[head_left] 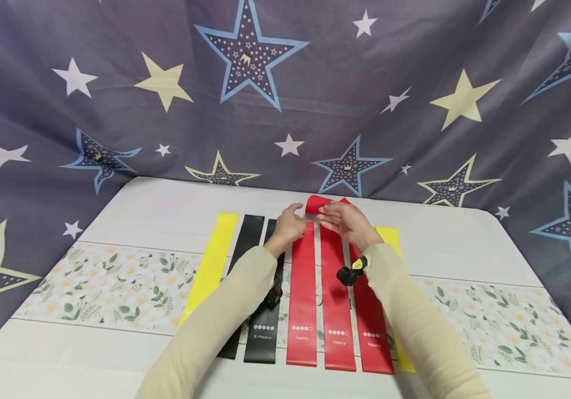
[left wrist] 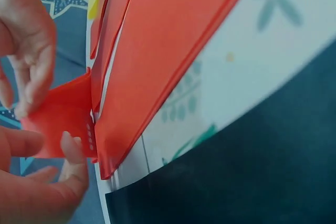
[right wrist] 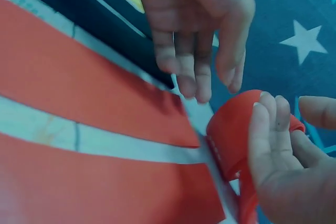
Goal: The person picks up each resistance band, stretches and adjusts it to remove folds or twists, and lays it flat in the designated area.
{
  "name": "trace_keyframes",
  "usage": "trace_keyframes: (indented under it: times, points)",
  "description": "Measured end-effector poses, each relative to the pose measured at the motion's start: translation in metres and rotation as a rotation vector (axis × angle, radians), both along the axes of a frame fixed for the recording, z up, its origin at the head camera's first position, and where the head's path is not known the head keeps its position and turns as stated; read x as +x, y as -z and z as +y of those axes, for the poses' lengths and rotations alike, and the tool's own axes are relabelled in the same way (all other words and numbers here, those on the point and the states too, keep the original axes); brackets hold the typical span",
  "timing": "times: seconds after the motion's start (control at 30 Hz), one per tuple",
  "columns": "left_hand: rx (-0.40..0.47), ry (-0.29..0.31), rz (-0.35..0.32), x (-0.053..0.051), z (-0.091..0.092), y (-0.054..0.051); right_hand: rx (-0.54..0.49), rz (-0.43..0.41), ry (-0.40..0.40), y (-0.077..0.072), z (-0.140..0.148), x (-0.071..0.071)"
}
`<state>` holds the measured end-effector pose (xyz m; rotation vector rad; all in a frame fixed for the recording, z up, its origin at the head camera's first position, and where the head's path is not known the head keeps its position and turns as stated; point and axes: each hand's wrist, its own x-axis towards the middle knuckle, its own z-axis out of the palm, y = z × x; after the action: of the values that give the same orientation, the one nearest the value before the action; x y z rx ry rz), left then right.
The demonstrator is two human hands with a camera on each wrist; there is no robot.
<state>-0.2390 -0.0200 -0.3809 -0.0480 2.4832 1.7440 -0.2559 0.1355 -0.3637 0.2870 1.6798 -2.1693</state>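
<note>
Several flat resistance bands lie side by side. A curled red resistance band (head_left: 317, 204) stands up at the table's far edge, also seen in the right wrist view as a red loop (right wrist: 233, 124). My right hand (head_left: 347, 221) touches this curl with nearly straight fingers, its thumb apart in the right wrist view. To the curl's left, my left hand (head_left: 289, 226) hovers near the far end of a flat red band (head_left: 302, 299) with fingers extended and relaxed. That same left hand (right wrist: 197, 30) appears separated from the curl in the right wrist view.
Black bands (head_left: 260, 346) marked X-Heavy lie left of the red ones. A yellow band (head_left: 212, 260) is at the left end, another yellow band (head_left: 390, 237) at the right. Beneath is a white table (head_left: 130, 221) with a floral strip; a star-patterned curtain (head_left: 285, 122) hangs behind.
</note>
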Motion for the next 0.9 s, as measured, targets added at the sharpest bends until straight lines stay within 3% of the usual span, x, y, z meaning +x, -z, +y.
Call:
trace_keyframes:
  times: [0.3,0.57,0.67,0.9]
  points:
    - [-0.063,-0.069,0.198,-0.011,0.006,-0.004,-0.035,0.052,-0.030,-0.024,0.004,0.004]
    - [-0.038,-0.121,0.294,-0.011,0.013,-0.007,0.020,0.083,-0.029,-0.044,0.010,0.008]
    - [0.012,-0.100,0.322,-0.008,0.013,-0.009,0.013,0.094,-0.018,-0.050,0.010,0.008]
    - [0.125,-0.023,0.297,0.002,0.018,-0.009,0.090,0.149,-0.004,-0.054,0.018,0.011]
